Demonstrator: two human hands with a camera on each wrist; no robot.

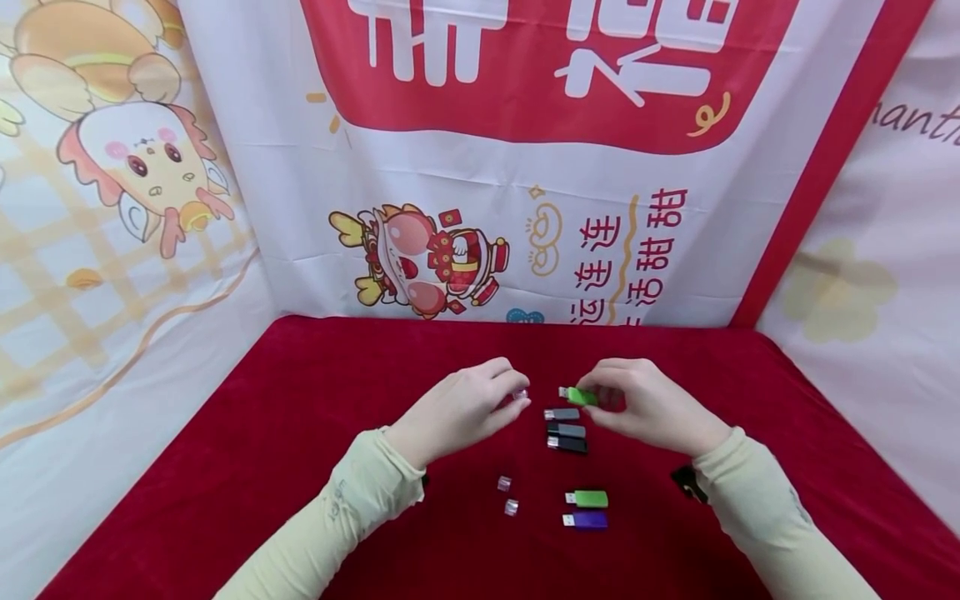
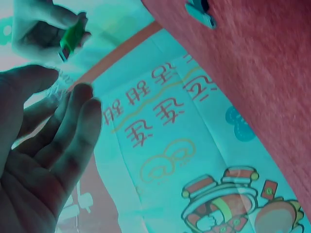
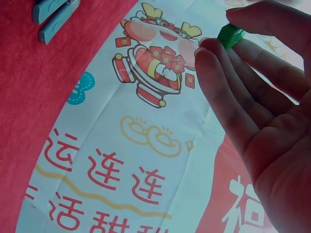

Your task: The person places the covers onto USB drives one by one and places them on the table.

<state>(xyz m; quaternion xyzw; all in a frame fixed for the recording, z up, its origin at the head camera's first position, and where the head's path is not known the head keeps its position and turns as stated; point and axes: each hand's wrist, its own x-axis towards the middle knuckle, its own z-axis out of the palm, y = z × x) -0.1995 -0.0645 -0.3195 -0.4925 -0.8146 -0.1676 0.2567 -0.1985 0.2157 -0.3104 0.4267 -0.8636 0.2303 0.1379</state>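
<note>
My left hand pinches a small clear cap between fingertips and thumb, over the far half of the red cloth. Facing it, my right hand pinches a green USB flash drive, its metal plug pointing left toward the cap. A short gap separates cap and plug. In the left wrist view, the plug of the green USB flash drive shows beyond the left hand. From the right wrist, only part of the green USB flash drive shows between thumb and fingers of the right hand.
Below the hands, a grey flash drive, a dark grey one and a black one lie in a column. Nearer lie a second green drive, a purple one and two clear caps. Printed fabric surrounds the table.
</note>
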